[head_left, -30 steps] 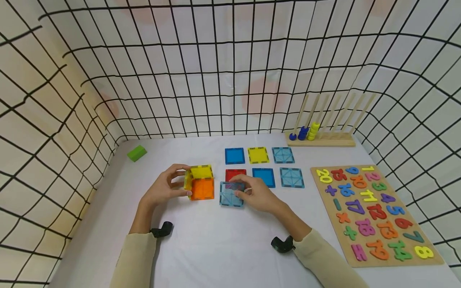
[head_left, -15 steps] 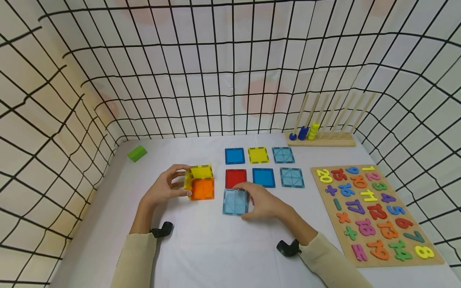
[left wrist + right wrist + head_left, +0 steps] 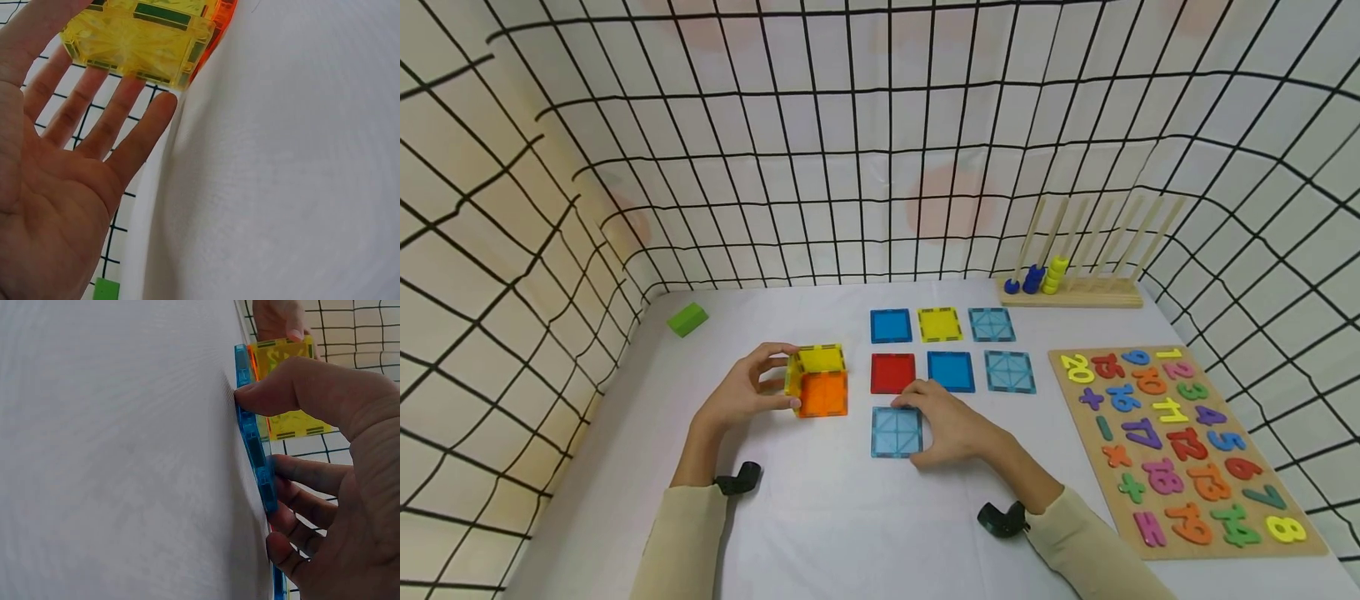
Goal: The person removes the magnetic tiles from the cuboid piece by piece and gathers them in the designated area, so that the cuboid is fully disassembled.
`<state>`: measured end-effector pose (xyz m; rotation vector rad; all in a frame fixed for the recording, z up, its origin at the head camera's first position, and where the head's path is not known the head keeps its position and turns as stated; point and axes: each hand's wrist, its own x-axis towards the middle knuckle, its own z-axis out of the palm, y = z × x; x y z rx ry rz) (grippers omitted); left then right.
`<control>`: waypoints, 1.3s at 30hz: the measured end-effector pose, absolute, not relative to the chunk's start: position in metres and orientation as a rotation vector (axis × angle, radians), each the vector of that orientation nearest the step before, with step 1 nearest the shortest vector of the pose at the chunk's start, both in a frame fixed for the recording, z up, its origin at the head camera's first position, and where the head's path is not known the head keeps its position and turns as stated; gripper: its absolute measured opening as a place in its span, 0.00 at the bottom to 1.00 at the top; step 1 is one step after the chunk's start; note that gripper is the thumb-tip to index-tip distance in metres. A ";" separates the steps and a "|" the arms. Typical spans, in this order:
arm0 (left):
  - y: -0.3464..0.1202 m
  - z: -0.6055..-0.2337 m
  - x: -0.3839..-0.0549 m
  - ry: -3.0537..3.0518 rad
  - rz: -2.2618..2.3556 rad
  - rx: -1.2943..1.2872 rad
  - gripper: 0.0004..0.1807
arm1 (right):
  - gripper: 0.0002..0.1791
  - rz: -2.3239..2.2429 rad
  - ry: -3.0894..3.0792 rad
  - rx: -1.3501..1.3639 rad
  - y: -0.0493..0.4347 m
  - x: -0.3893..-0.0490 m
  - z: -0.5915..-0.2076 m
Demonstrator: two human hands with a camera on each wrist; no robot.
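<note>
The front light blue tile is low over the middle of the counter, well inside its side edges; whether it lies fully flat, I cannot tell. The right hand pinches it at its two right corners, thumb at the near one and a finger at the far one. Well apart from that, the left hand holds a yellow-and-orange tile structure between thumb and fingers, toward the counter's left edge. Its orange square forms the base, with one yellow wall upright on the left and another at the back.

Just beyond the right hand, a red tile, a dark blue tile and a side light blue tile form a row, the red and dark blue ones close against the fingers. Behind it, nearer the counter's far edge, lie a second dark blue tile, a yellow tile and a back light blue tile.

A green block sits by the far left corner and a wooden bead rack by the far right one. A number board lies along the right edge. Black mesh rises behind the far edge.
</note>
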<state>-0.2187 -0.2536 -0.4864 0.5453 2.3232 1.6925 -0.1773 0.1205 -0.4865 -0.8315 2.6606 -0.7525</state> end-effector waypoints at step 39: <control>-0.252 -0.486 -0.217 2.297 1.689 0.584 0.41 | 0.28 -1.415 2.561 -0.726 0.075 -0.227 -0.472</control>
